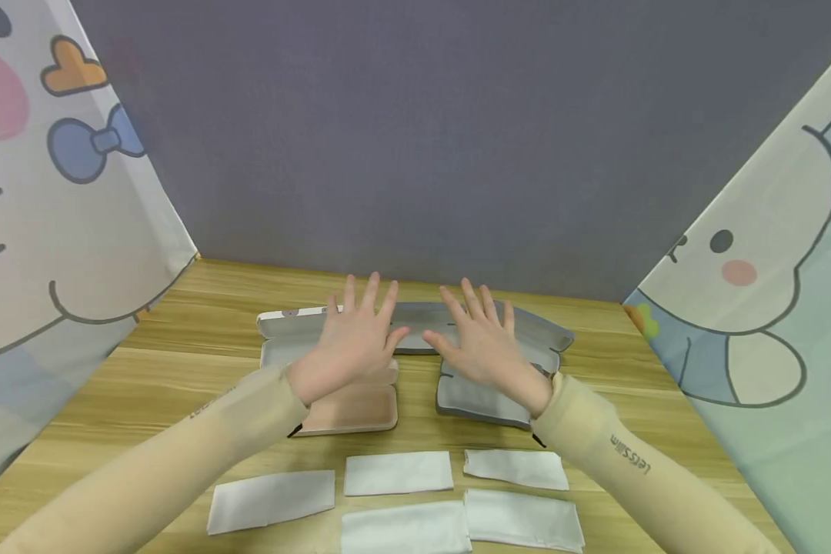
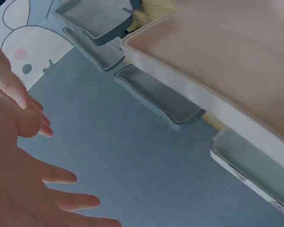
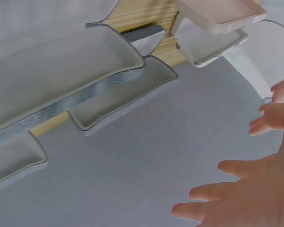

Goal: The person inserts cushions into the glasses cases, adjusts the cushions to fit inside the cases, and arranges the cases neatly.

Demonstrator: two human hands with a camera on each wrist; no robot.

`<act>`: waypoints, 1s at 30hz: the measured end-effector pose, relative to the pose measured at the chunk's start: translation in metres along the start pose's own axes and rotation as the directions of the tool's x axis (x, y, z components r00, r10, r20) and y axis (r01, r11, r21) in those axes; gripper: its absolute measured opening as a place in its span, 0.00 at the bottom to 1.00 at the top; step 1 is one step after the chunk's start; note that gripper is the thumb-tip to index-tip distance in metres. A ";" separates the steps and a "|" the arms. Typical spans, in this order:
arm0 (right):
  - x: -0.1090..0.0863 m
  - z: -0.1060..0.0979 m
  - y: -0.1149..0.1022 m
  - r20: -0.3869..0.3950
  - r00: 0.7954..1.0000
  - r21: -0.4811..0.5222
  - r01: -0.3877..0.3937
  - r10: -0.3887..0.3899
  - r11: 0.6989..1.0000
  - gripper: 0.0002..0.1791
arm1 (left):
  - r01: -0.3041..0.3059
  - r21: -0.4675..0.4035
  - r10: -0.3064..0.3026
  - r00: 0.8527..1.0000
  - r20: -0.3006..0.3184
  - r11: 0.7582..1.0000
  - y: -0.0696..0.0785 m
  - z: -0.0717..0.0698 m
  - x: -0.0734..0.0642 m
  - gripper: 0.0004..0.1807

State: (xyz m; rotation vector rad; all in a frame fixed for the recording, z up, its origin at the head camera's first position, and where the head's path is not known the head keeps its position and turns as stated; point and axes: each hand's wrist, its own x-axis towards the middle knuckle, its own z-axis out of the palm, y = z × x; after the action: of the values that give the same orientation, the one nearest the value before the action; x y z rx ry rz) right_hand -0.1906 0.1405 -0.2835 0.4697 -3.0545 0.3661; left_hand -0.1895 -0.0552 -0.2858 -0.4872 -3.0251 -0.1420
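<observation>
My left hand (image 1: 356, 338) is held flat with fingers spread over an open pink glasses case (image 1: 353, 408), whose white-lined lid (image 1: 284, 323) lies back to the left. Beside it, my right hand (image 1: 481, 342) is spread the same way over an open grey glasses case (image 1: 471, 400) with its lid (image 1: 543, 331) behind. Neither hand holds anything. In the left wrist view the left hand (image 2: 19, 156) hangs in the air away from the pink case (image 2: 227, 61). The right wrist view shows the right hand (image 3: 255, 189) apart from the grey case (image 3: 52, 66).
Several folded white cloths (image 1: 398, 472) lie in two rows on the wooden table (image 1: 180, 369) in front of the cases. A grey wall (image 1: 422, 138) closes the back. Cartoon-printed curtains (image 1: 55, 192) hang at both sides.
</observation>
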 end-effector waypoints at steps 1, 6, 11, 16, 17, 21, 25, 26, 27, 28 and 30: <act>-0.001 0.000 -0.002 -0.002 1.000 -0.004 0.004 -0.004 1.000 0.41 | 0.002 0.004 -0.002 1.000 -0.010 1.000 -0.002 0.001 -0.002 0.37; -0.005 0.000 -0.010 -0.016 0.999 -0.025 0.028 -0.028 0.999 0.40 | 0.006 0.016 -0.005 0.997 -0.072 1.000 -0.015 0.005 -0.017 0.37; -0.010 0.002 -0.016 -0.028 0.998 -0.018 0.050 -0.051 0.999 0.40 | 0.021 0.028 -0.019 0.995 -0.102 0.999 -0.027 0.008 -0.038 0.36; -0.015 0.003 -0.022 -0.024 0.998 -0.018 0.065 -0.065 0.998 0.40 | 0.056 0.081 -0.044 0.988 -0.146 0.995 -0.042 0.011 -0.059 0.35; -0.016 0.003 -0.023 -0.024 0.997 -0.016 0.070 -0.070 0.997 0.40 | 0.063 0.091 -0.048 0.987 -0.156 0.994 -0.045 0.011 -0.063 0.35; -0.020 0.003 -0.028 -0.023 0.995 -0.015 0.094 -0.095 0.995 0.40 | 0.087 0.098 -0.070 0.983 -0.168 0.991 -0.056 0.011 -0.080 0.35; -0.026 0.004 -0.033 -0.017 0.993 -0.016 0.120 -0.121 0.993 0.40 | 0.113 0.089 -0.096 0.980 -0.173 0.990 -0.068 0.012 -0.097 0.36; -0.028 0.004 -0.035 -0.013 0.992 -0.016 0.125 -0.125 0.992 0.39 | 0.121 0.091 -0.103 0.979 -0.178 0.988 -0.071 0.013 -0.102 0.36; -0.029 0.005 -0.036 -0.013 0.991 -0.015 0.134 -0.134 0.991 0.39 | 0.129 0.091 -0.111 0.977 -0.184 0.987 -0.074 0.014 -0.106 0.36; -0.031 0.005 -0.038 -0.012 0.990 -0.011 0.143 -0.143 0.990 0.39 | 0.140 0.092 -0.120 0.974 -0.191 0.986 -0.077 0.016 -0.111 0.37; -0.035 0.007 -0.042 -0.012 0.986 -0.001 0.165 -0.165 0.986 0.39 | 0.161 0.090 -0.139 0.967 -0.212 0.983 -0.084 0.020 -0.121 0.36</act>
State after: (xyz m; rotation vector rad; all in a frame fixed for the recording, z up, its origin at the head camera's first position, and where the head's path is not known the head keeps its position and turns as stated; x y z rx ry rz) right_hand -0.1449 0.1105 -0.2828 0.7111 -2.9757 0.3608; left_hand -0.1027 -0.1701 -0.3225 -0.2192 -2.8456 -0.0362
